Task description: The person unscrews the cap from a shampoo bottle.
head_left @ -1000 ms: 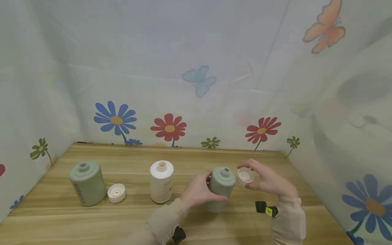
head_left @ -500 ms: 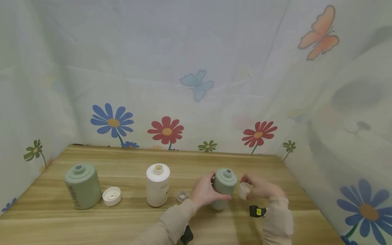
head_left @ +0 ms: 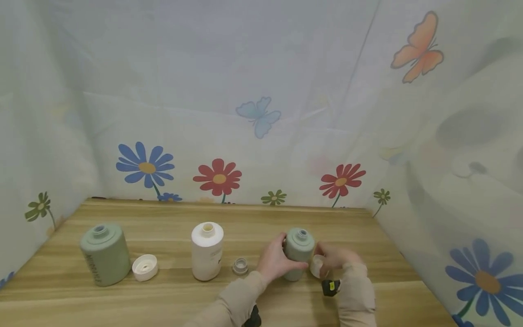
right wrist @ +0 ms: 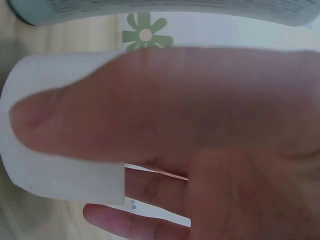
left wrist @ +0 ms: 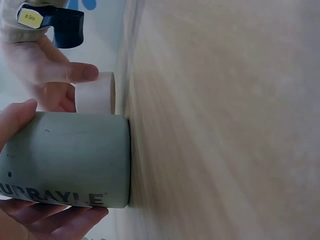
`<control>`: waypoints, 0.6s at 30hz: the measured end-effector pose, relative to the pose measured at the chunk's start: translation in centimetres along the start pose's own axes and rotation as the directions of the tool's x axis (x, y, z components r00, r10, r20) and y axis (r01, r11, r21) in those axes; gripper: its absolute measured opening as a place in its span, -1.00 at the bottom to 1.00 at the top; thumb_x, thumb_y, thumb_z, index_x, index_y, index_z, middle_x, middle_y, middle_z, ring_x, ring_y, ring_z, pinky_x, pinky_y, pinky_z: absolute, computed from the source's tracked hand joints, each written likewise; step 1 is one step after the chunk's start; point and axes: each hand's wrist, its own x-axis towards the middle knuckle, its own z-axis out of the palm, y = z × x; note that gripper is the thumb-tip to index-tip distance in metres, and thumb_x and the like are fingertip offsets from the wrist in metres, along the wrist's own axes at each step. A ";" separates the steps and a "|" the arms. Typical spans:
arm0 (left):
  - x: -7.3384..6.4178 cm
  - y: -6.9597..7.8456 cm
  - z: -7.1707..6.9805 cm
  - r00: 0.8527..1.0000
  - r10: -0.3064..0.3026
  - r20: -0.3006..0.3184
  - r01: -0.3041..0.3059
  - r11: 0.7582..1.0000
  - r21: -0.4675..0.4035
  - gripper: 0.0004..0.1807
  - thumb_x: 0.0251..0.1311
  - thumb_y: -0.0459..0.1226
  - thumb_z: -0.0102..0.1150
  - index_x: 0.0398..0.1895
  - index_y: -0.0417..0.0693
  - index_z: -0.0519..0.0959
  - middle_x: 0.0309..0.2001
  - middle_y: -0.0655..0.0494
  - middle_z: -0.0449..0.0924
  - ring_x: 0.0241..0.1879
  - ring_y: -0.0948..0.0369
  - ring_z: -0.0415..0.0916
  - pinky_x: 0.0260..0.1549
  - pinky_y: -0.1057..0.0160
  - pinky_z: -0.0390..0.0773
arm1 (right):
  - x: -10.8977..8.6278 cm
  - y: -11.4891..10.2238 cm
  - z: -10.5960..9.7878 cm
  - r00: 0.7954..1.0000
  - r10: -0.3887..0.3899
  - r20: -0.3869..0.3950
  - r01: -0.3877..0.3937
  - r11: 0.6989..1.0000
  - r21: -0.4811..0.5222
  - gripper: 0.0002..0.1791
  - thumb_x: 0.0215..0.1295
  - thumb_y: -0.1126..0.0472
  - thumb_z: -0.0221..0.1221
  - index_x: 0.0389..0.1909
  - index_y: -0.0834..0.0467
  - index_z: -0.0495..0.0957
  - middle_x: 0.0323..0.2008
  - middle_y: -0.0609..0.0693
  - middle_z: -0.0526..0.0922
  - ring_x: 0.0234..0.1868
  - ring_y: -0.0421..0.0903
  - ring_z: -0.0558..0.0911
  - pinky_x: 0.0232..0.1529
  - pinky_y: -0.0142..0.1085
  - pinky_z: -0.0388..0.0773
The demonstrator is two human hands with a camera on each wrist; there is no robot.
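My left hand (head_left: 274, 260) grips a green bottle (head_left: 300, 245) with an uncapped neck, fingers on one side and thumb on the other. The bottle stands upright on the table in the left wrist view, dark lettering on its side. Just right of it, my right hand (head_left: 340, 258) holds a white cap (head_left: 316, 267) between thumb and fingers. The right wrist view shows the thumb lying along the white cap (right wrist: 55, 177). The cap is low over the table; whether it touches the wood I cannot tell.
On the wood-grain table (head_left: 171, 304), an open white bottle (head_left: 207, 254) stands mid-left, a small clear cap (head_left: 240, 266) beside it. Farther left are another open green bottle (head_left: 105, 256) and an upturned white cap (head_left: 145, 267). A flower-printed cloth (head_left: 261, 150) surrounds the table's back and sides.
My right hand has turned the white cap over from facing me and lowered it beside the green bottle. The left hand keeps its grip. The small clear cap has come into view.
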 end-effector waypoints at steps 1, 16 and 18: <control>0.0 0.0 0.1 1.000 0.000 -0.001 0.000 1.000 0.003 -0.13 -0.30 -0.03 0.60 0.15 -0.12 0.43 0.05 -0.05 0.63 0.03 0.03 0.60 0.02 0.05 0.57 | 0.1 0.1 0.1 1.000 -0.005 0.005 0.005 1.000 0.008 -0.44 -0.35 0.50 0.33 -0.20 0.13 0.42 -0.18 0.00 0.55 -0.15 -0.03 0.49 -0.12 -0.15 0.42; 0.4 0.2 0.1 0.999 -0.002 0.043 0.000 1.000 0.028 -0.11 -0.22 -0.03 0.56 0.21 -0.12 0.34 0.11 -0.07 0.58 0.07 0.01 0.57 0.06 0.00 0.54 | 1.1 1.4 0.8 0.996 -0.060 0.059 0.056 0.996 0.069 -0.40 -0.39 0.48 0.38 -0.21 0.12 0.40 -0.17 0.04 0.53 -0.14 0.00 0.48 -0.08 -0.13 0.39; 0.3 0.2 0.1 0.998 -0.001 0.062 0.000 1.000 0.029 -0.09 -0.22 -0.02 0.56 0.23 -0.10 0.32 0.13 -0.06 0.57 0.09 0.01 0.56 0.07 0.01 0.53 | 0.9 1.6 0.8 0.996 -0.062 0.057 0.058 0.995 0.079 -0.39 -0.36 0.47 0.38 -0.17 0.11 0.40 -0.13 0.07 0.52 -0.11 0.02 0.49 -0.04 -0.07 0.40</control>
